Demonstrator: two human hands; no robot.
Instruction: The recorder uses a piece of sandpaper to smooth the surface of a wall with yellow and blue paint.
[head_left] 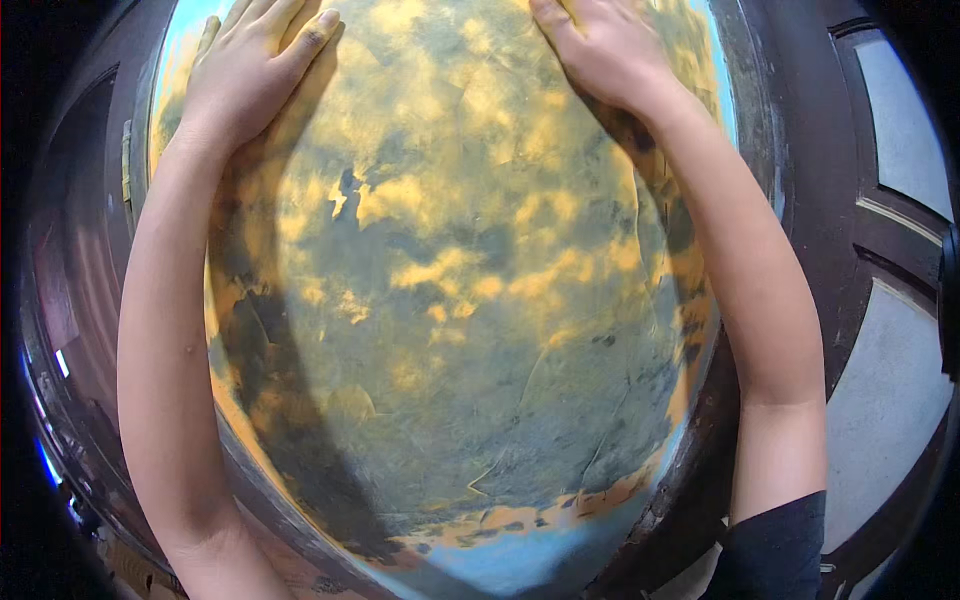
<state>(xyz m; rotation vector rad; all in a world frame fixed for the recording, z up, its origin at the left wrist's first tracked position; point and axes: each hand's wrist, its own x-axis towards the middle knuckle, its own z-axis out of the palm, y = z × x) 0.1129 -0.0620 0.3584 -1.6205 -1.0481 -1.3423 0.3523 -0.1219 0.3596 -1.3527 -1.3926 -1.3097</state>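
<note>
In front of me stretches a broad panel (450, 370) with patchy yellow and grey-green paint, rubbed and scratched, and light blue showing along its edges. My left hand (258, 62) lies on its upper left part, palm down, with the fingers stretched and the thumb apart. The fingers carry yellowish smudges, and some tips run past the top of the picture. Farther right, my right hand (605, 45) is at the upper right part of the panel. Most of its fingers are cut off by the top edge, so whether it holds anything is hidden.
Dark wooden framing surrounds the panel. A dark door (850, 225) with pale inset panes stands at the right. A brown wooden surface (85, 250) and a small hinge-like metal strip (127, 165) are at the left.
</note>
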